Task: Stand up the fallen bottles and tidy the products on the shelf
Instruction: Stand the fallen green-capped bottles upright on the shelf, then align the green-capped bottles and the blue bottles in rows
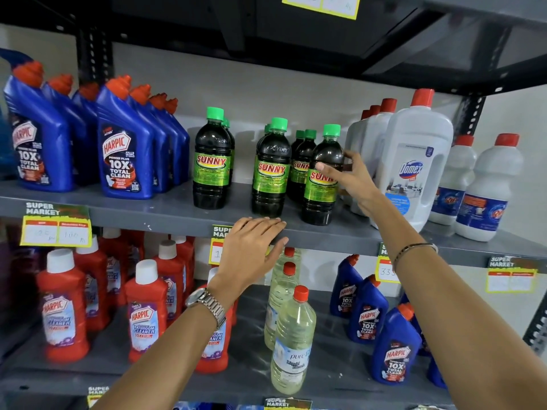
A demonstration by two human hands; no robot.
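Observation:
Dark Sunny bottles with green caps stand upright on the grey middle shelf (165, 213). One stands alone at the left (211, 161), another in the centre (270, 170), and a group further right. My right hand (352, 179) wraps around the frontmost right Sunny bottle (321, 190), thumb across its label and fingers behind it. My left hand (251, 247) lies flat, fingers together, on the shelf's front edge just below the centre bottle, holding nothing.
Blue Harpic bottles (124, 143) fill the shelf's left. White Domex (414, 161) and smaller white bottles (485, 190) stand at the right. The shelf below carries red Harpic cleaners (146, 312), clear bottles (291, 341) and blue Harpic bottles (395, 347). Price tags hang along the shelf edges.

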